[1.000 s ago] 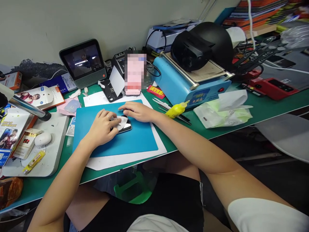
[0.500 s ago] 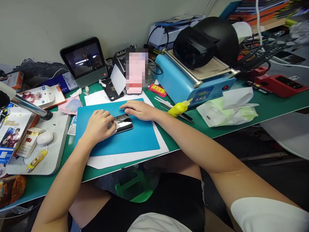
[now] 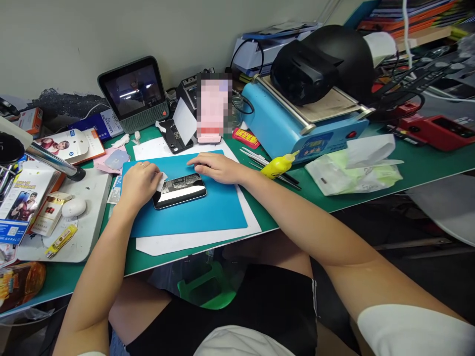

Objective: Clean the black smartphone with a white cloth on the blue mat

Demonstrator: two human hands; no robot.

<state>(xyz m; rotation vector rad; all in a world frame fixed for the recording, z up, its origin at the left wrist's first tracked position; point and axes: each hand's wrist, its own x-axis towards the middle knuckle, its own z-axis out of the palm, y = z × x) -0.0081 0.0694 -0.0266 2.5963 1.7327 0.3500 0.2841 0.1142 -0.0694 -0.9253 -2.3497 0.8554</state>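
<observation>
A smartphone (image 3: 181, 192) lies flat on the blue mat (image 3: 208, 217), its dark glossy face up with a bright reflection across it. At the phone's left end, my left hand (image 3: 140, 183) is closed on a small white wipe (image 3: 162, 183), which sticks out by the thumb. My right hand (image 3: 217, 168) rests on the mat at the phone's upper right corner. Its fingers are stretched out to the left and hold nothing; whether the thumb touches the phone's edge is hard to tell.
Behind the mat stand a black phone case (image 3: 174, 141), a propped phone with a pink screen (image 3: 213, 109) and a smart display (image 3: 133, 94). To the right are a yellow bottle (image 3: 278, 166), a blue machine (image 3: 282, 121) and a tissue pack (image 3: 352, 173). A lamp arm (image 3: 55, 158) reaches in from the left.
My left hand has slid left with the wipe, off the phone's face, so more of the glass shows. My right hand has stayed by the phone's corner. The view has shifted slightly.
</observation>
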